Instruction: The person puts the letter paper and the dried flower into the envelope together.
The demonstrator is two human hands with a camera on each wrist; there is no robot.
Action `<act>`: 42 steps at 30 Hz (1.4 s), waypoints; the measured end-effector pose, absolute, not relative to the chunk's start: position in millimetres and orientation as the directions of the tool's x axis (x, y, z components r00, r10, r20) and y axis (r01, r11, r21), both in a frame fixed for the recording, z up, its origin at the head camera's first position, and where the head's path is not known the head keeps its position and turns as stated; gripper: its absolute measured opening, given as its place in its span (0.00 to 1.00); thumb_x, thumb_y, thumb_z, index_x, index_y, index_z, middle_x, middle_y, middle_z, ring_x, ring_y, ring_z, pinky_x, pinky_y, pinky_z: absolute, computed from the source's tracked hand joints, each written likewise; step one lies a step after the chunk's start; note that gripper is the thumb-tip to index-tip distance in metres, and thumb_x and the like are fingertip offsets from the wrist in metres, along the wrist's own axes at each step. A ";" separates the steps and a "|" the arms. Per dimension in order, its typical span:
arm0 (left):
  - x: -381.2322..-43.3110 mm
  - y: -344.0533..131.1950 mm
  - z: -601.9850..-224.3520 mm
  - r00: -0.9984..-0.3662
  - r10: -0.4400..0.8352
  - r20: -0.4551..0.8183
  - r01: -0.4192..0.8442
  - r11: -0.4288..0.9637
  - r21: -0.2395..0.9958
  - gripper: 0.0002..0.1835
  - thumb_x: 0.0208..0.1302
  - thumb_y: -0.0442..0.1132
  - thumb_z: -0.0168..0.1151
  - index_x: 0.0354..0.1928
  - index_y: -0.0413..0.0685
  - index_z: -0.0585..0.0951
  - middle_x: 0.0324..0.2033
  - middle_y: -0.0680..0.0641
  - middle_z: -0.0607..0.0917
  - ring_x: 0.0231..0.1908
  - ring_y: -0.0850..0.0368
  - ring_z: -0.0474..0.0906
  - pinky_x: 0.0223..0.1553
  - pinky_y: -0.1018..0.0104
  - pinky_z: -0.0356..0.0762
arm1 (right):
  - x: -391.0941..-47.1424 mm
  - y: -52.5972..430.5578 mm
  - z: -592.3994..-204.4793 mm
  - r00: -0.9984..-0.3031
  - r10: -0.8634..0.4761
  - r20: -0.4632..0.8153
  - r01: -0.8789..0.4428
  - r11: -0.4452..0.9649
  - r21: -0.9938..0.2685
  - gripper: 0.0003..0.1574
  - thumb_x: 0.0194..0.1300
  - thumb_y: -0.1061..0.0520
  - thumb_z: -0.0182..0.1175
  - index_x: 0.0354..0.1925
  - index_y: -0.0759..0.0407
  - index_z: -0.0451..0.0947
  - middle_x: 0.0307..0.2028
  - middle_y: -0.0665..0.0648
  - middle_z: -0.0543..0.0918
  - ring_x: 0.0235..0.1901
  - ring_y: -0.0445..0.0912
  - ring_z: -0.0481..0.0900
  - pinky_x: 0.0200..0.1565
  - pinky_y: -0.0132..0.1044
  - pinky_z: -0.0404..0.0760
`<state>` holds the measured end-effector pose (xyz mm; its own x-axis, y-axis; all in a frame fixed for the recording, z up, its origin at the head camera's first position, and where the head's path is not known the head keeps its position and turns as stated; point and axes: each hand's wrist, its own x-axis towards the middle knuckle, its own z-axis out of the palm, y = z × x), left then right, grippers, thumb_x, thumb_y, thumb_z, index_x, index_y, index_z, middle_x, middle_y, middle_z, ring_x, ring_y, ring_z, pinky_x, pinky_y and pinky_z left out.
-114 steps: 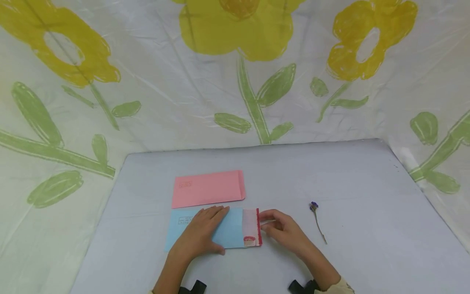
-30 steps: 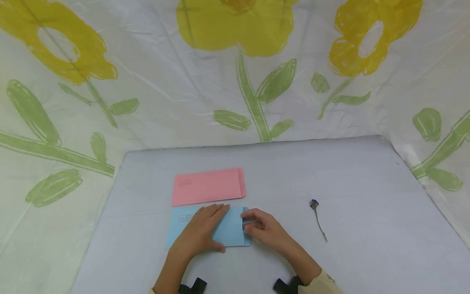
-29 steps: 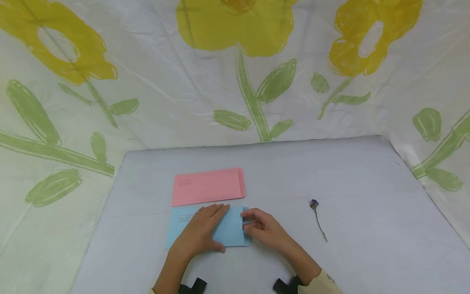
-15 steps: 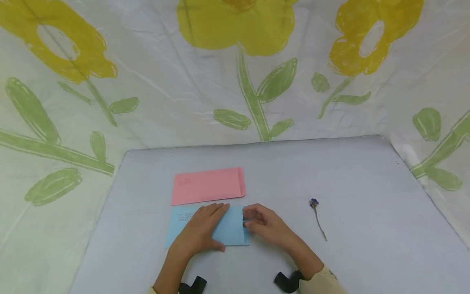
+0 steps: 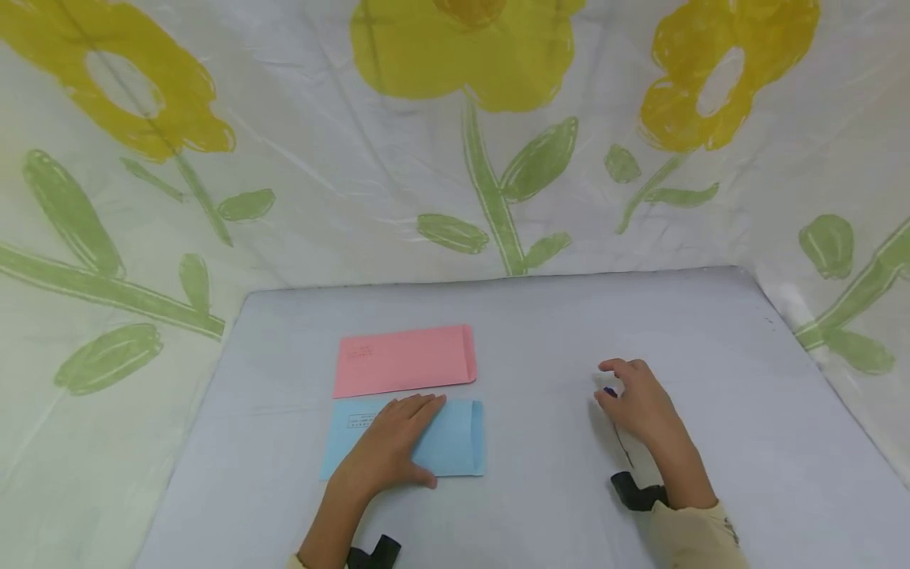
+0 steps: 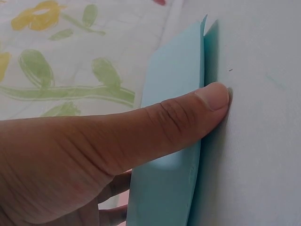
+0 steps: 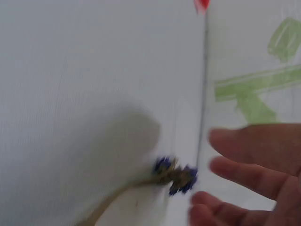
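Observation:
My left hand (image 5: 387, 446) lies across the light blue envelope (image 5: 451, 442), fingers stretched out and thumb by its near edge. In the left wrist view the thumb of the left hand (image 6: 141, 127) crosses the edge of the blue envelope (image 6: 174, 66). To the right, my right hand (image 5: 640, 401) hovers over a dried purple flower (image 5: 623, 449), thumb and fingers apart around its head. Seen from the right wrist, the flower head (image 7: 181, 179) is just short of the right hand's spread fingertips (image 7: 223, 139), apart from them. The hand partly covers the flower in the head view.
A pink envelope (image 5: 405, 361) lies just beyond the blue one. Both sit on a pale grey table (image 5: 540, 332). Behind it hangs a white sheet (image 5: 320, 213) painted with yellow flowers. A dark wrist mount (image 5: 636, 491) sits below the right hand.
A pale sheet with a red border stuck out of the blue envelope at first; later it no longer shows. My right hand has left the envelope's flap and moved right to the flower.

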<state>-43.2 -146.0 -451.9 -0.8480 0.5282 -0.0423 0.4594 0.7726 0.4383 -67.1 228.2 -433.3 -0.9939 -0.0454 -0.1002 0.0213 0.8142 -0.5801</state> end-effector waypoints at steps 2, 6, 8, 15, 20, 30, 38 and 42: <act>-43.3 -146.4 -451.6 -0.848 0.528 -0.045 0.459 0.774 0.437 0.62 0.30 0.52 0.88 0.73 0.47 0.67 0.67 0.45 0.73 0.68 0.47 0.65 0.70 0.45 0.58 | -67.7 234.7 -436.7 -0.983 -0.072 -0.170 0.034 0.836 -0.547 0.27 0.62 0.61 0.66 0.58 0.69 0.75 0.50 0.74 0.73 0.42 0.60 0.77 0.40 0.55 0.79; -43.8 -146.6 -451.1 -0.847 0.529 -0.048 0.458 0.773 0.438 0.62 0.30 0.52 0.88 0.73 0.46 0.67 0.67 0.45 0.73 0.68 0.46 0.65 0.70 0.44 0.58 | -67.5 237.0 -446.1 -0.970 -0.106 -0.219 0.033 0.835 -0.549 0.19 0.60 0.64 0.66 0.50 0.66 0.79 0.44 0.68 0.74 0.42 0.57 0.76 0.43 0.56 0.78; -44.0 -146.5 -451.0 -0.847 0.529 -0.050 0.457 0.774 0.438 0.62 0.30 0.52 0.88 0.73 0.46 0.67 0.67 0.45 0.72 0.68 0.46 0.65 0.70 0.44 0.57 | -66.8 235.1 -449.0 -0.974 -0.110 -0.198 0.018 0.834 -0.552 0.13 0.58 0.67 0.65 0.43 0.65 0.80 0.41 0.64 0.75 0.40 0.56 0.76 0.43 0.55 0.78; -43.3 -145.4 -451.3 -0.850 0.524 -0.063 0.443 0.774 0.452 0.62 0.30 0.51 0.88 0.73 0.47 0.67 0.67 0.44 0.72 0.69 0.45 0.64 0.70 0.43 0.57 | -66.5 229.9 -443.4 -0.968 -0.187 -0.168 -0.043 0.781 -0.623 0.12 0.56 0.70 0.61 0.40 0.60 0.79 0.38 0.56 0.80 0.40 0.52 0.77 0.43 0.49 0.78; -43.3 -144.7 -449.8 -0.852 0.520 -0.065 0.440 0.777 0.450 0.62 0.31 0.51 0.88 0.73 0.47 0.68 0.67 0.44 0.73 0.68 0.45 0.65 0.70 0.44 0.57 | -67.5 228.8 -433.8 -0.958 -0.267 -0.100 -0.110 0.668 -0.736 0.11 0.64 0.67 0.62 0.46 0.61 0.80 0.36 0.52 0.80 0.37 0.47 0.77 0.37 0.39 0.79; -43.4 -145.0 -450.5 -0.852 0.520 -0.059 0.442 0.776 0.450 0.62 0.30 0.50 0.89 0.73 0.47 0.68 0.67 0.45 0.73 0.68 0.46 0.65 0.70 0.44 0.57 | -66.9 224.4 -437.4 -0.935 -0.326 -0.141 0.022 0.344 -0.939 0.13 0.68 0.61 0.64 0.45 0.70 0.78 0.34 0.60 0.82 0.30 0.52 0.80 0.32 0.42 0.83; -42.4 -144.5 -449.3 -0.850 0.525 -0.052 0.451 0.774 0.445 0.61 0.30 0.50 0.89 0.72 0.46 0.68 0.66 0.45 0.73 0.68 0.46 0.66 0.70 0.43 0.58 | -66.4 217.0 -446.4 -0.931 -0.345 -0.121 0.052 0.203 -0.978 0.13 0.71 0.64 0.60 0.48 0.74 0.77 0.42 0.65 0.84 0.40 0.54 0.86 0.44 0.44 0.85; -42.2 -144.3 -447.9 -0.850 0.525 -0.049 0.452 0.773 0.445 0.61 0.30 0.50 0.89 0.72 0.46 0.68 0.66 0.45 0.74 0.67 0.46 0.66 0.69 0.44 0.59 | -63.7 212.0 -451.7 -0.944 -0.300 -0.140 0.082 0.198 -0.977 0.12 0.69 0.64 0.61 0.46 0.73 0.78 0.42 0.65 0.85 0.40 0.54 0.86 0.43 0.42 0.86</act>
<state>-42.2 -144.3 -447.9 -0.8498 0.5248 -0.0493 0.4518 0.7733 0.4449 -63.7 212.0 -451.7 -0.9437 -0.2999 -0.1396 0.0818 0.1975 -0.9769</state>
